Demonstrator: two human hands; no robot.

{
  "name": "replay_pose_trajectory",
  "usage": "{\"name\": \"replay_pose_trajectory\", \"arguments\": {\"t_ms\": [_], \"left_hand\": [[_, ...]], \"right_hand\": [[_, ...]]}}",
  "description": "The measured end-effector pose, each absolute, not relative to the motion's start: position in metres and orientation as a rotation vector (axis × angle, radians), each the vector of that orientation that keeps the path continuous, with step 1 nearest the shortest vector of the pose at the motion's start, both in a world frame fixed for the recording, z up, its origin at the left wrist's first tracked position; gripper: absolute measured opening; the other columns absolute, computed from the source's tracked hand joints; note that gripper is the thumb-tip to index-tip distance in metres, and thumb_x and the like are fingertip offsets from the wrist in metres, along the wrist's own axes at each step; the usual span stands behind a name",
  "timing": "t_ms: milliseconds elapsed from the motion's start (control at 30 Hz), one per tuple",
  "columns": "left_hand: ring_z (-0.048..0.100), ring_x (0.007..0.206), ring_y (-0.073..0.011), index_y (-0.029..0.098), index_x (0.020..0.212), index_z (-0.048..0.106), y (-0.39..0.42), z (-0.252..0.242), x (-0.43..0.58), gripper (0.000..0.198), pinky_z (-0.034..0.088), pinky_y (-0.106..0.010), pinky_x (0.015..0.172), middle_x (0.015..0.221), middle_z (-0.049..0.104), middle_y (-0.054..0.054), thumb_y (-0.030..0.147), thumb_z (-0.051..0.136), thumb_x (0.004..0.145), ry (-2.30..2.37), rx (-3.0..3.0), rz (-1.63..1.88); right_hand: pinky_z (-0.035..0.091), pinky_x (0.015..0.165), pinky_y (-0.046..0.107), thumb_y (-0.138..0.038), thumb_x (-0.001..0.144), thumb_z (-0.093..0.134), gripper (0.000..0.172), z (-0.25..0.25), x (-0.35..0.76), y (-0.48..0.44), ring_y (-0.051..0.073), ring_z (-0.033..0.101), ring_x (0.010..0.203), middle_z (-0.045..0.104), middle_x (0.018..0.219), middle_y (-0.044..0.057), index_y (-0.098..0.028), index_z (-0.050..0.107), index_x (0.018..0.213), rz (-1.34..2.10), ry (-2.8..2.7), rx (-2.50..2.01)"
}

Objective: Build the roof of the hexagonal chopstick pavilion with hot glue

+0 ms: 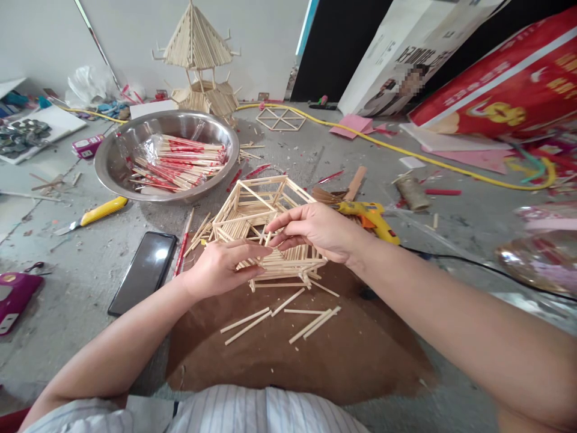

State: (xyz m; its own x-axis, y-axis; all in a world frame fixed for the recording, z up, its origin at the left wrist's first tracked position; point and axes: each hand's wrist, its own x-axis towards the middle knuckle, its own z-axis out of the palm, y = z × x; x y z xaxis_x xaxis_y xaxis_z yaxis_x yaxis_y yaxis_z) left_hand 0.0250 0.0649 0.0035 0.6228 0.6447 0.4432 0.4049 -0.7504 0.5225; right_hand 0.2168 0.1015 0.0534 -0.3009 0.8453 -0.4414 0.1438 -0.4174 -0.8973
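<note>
A six-sided frame of pale wooden sticks (pixel 288 265) stands on the brown board (pixel 297 367), with sticks laid close together inside it. My left hand (pixel 228 264) is closed over its near left edge, fingers above and thumb below. Over the middle of the frame, my right hand (pixel 315 231) pinches a short stick (pixel 267 236) between its fingertips; the stick's lower end is partly hidden by the hands. Several loose cut sticks (pixel 315 323) lie on the board in front of the frame.
A steel bowl (pixel 101 159) of wrapped chopsticks stands behind, left of a stick pagoda (pixel 198 42). A phone (pixel 143 273) and a yellow utility knife (pixel 103 210) lie left. The yellow glue gun (pixel 372 218), its black cord and a thread spool (pixel 412 191) are right.
</note>
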Motion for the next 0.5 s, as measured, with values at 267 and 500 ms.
{"name": "replay_pose_trajectory", "arguments": {"t_ms": [267, 500], "left_hand": [[0.064, 0.082, -0.0100, 0.017, 0.103, 0.058, 0.0644, 0.0028, 0.0244, 0.025, 0.051, -0.018, 0.068, 0.100, 0.067, -0.007, 0.022, 0.056, 0.079, 0.838, 2.477, 0.887], [0.064, 0.080, -0.0094, 0.016, 0.103, 0.058, 0.0650, 0.0025, 0.0249, 0.025, 0.051, -0.017, 0.067, 0.099, 0.067, -0.007, 0.022, 0.057, 0.079, 0.833, 2.482, 0.893]], "right_hand": [[0.054, 0.053, 0.018, 0.010, 0.065, 0.043, 0.030, 0.0547, 0.2162, 0.1015, 0.011, 0.064, 0.056, 0.066, 0.059, 0.005, -0.010, 0.065, 0.067, 1.754, -1.276, -1.453], [0.053, 0.054, 0.018, 0.010, 0.066, 0.042, 0.029, 0.0536, 0.2165, 0.1017, 0.011, 0.064, 0.056, 0.066, 0.059, 0.005, -0.009, 0.064, 0.069, 1.752, -1.289, -1.455]]}}
